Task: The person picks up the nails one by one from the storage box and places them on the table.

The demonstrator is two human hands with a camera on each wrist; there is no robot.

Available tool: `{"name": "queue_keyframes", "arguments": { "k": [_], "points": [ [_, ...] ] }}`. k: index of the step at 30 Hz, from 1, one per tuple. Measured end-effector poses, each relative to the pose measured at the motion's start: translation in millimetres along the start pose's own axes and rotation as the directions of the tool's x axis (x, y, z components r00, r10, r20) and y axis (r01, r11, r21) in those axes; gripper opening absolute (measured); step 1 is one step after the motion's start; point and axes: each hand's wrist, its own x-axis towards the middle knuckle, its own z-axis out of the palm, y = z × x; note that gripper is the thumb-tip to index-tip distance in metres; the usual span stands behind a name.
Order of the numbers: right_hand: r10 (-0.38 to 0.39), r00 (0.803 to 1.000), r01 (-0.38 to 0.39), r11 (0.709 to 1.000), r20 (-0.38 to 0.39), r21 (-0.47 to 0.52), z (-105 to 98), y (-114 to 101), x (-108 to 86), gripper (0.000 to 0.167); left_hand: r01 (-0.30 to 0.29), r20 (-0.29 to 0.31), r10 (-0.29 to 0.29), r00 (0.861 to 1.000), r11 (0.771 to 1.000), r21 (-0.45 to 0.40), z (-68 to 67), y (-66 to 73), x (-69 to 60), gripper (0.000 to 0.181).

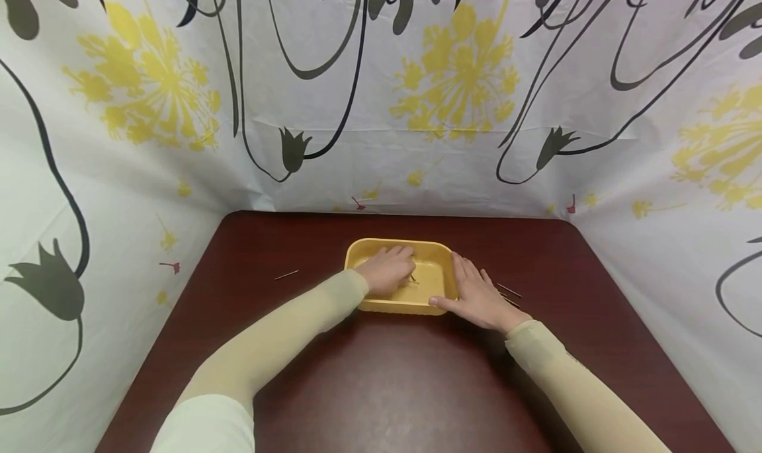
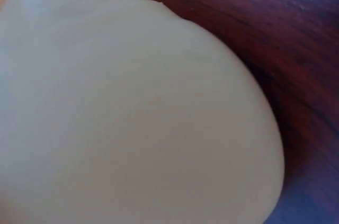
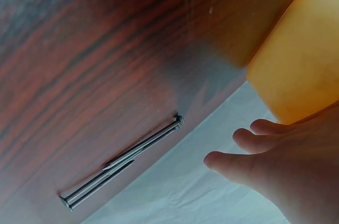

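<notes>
My left hand (image 1: pixel 388 271) reaches into a yellow plastic tray (image 1: pixel 437 278), fingers bent down towards its floor. A few thin nails (image 1: pixel 414 281) show beside the fingertips. The hand covers the spot below it, so whether it pinches a nail is hidden. My right hand (image 1: pixel 479 301) rests against the tray's right side with fingers extended and the thumb at the near right corner. In the right wrist view, its straight fingers (image 3: pixel 238 166) lie along the yellow wall. Several dark steel nails (image 3: pixel 124 163) lie together on the table just right of that hand.
A single nail (image 1: pixel 286 275) lies on the dark red wooden table (image 1: pixel 381 387), left of the tray. Patterned white cloth (image 1: pixel 381 162) hangs behind the table and along both sides. The left wrist view is mostly filled by a pale sleeve (image 2: pixel 137 107).
</notes>
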Motion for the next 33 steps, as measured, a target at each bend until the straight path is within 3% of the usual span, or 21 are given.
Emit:
{"name": "queue_keyframes", "arguments": {
  "k": [13,33],
  "points": [
    [-0.005,1.000,0.005,1.000,-0.009,0.018,2,2,0.4,0.116,0.004,-0.022,-0.003,1.000,0.999,0.032,-13.1,4.4,-10.2,0.007],
    [-0.006,1.000,0.006,1.000,0.005,0.010,0,0,0.8,0.118,0.055,-0.068,-0.049,0.997,0.994,0.093,-36.3,-0.3,-33.5,0.004]
  ]
}}
